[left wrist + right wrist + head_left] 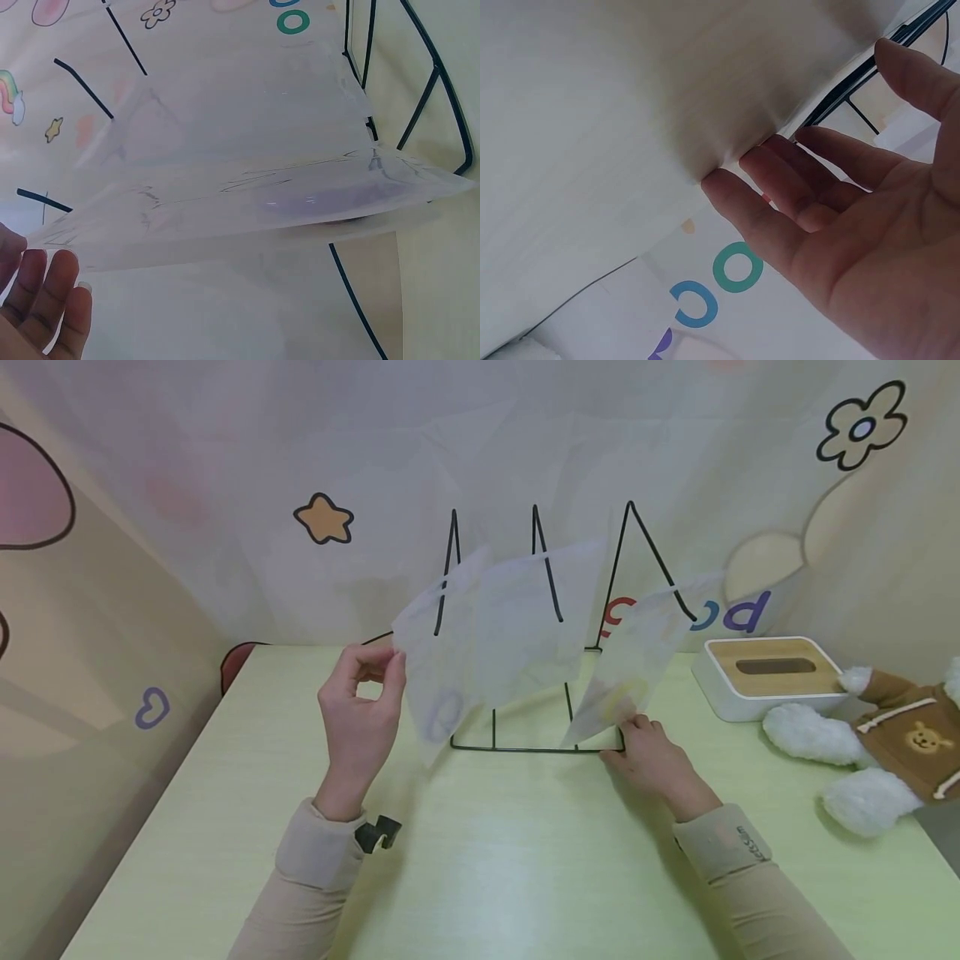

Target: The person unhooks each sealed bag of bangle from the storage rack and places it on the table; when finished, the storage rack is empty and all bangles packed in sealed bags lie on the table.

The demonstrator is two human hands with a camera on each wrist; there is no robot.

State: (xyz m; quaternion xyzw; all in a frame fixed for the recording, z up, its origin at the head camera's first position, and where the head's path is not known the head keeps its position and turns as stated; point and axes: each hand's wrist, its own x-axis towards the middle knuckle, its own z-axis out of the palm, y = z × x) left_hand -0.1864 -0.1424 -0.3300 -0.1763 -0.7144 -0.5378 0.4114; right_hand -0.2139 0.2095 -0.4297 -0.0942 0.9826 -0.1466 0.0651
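Observation:
A black wire rack (525, 750) with tall pointed prongs stands on the table. Three translucent, whitish plastic bags hang across its prongs: a left bag (442, 668), a middle bag (532, 635) and a right bag (633, 652). My left hand (356, 718) pinches the left bag's outer edge between thumb and index finger, its other fingers (60, 292) loosely bent. Down at the rack's front right corner, my right hand (656, 764) holds the base wire between thumb and fingers. Its fingertips (718, 180) touch the tabletop. The right bag's lower edge hangs just above that hand.
A white tissue box (750, 703) with a wooden lid stands at the right. Before it lies a white plush toy (900, 735) in a brown hoodie. A printed curtain (225, 543) hangs behind the table (487, 877).

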